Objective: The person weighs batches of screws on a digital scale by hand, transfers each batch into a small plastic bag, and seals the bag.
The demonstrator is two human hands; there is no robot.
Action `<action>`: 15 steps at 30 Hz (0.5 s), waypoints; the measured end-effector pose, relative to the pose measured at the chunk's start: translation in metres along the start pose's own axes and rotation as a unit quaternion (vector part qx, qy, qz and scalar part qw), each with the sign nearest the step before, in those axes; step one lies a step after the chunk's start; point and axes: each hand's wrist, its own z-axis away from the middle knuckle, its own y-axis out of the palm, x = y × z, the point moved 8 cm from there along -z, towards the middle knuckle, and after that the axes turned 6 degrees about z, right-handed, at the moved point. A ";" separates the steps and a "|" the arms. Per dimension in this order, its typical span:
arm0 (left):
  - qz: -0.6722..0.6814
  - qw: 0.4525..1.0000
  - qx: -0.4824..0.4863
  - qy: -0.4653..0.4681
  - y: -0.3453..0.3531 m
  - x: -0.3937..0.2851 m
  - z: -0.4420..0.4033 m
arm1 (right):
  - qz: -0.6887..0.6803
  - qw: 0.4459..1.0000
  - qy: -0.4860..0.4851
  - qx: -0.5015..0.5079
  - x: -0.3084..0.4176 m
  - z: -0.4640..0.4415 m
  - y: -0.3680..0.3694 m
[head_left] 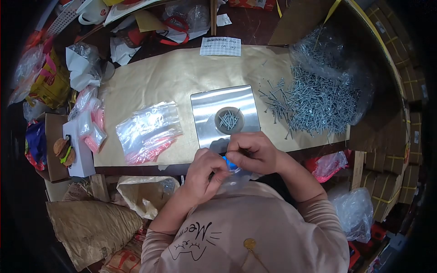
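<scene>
Close to my body at the table's front edge, my left hand (pixel 203 175) and my right hand (pixel 255 152) are pinched closed near each other. Between and below them hangs a small clear plastic bag (pixel 236 181), gripped by both hands at its upper part; its contents are hard to make out. A bright blue patch (pixel 231 163) shows between the hands, perhaps a lit display. Just beyond them lies a shiny metal plate (pixel 205 109), bearing a round dish (pixel 241 126) with a small heap of screws (pixel 229 120).
A large pile of loose screws (pixel 318 100) spills from a clear plastic sheet at the right. Flat clear bags with pink edges (pixel 150 129) lie at the left on brown paper (pixel 154 73). A marked label sheet (pixel 221 47) is at the back; cardboard boxes (pixel 387 182) stand at right.
</scene>
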 end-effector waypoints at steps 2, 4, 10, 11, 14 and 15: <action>-0.051 0.999 -0.006 0.004 -0.003 -0.006 -0.004 | 0.032 0.999 0.027 -0.012 -0.009 0.003 -0.006; -0.072 0.995 -0.045 0.059 -0.013 -0.022 -0.009 | 0.032 0.999 0.039 -0.012 -0.014 0.003 -0.006; -0.102 0.994 -0.005 0.036 -0.037 -0.014 -0.002 | -0.016 0.990 0.123 -0.064 -0.030 0.012 -0.029; -0.129 0.991 -0.007 0.022 -0.041 -0.013 -0.004 | -0.012 0.986 0.152 -0.067 -0.035 0.017 -0.037; -0.106 0.994 0.023 -0.006 -0.051 -0.003 0.001 | 0.077 0.971 0.165 -0.154 -0.049 0.030 -0.076; -0.106 0.994 0.029 -0.014 -0.054 -0.001 0.004 | 0.115 0.959 0.180 -0.184 -0.053 0.035 -0.091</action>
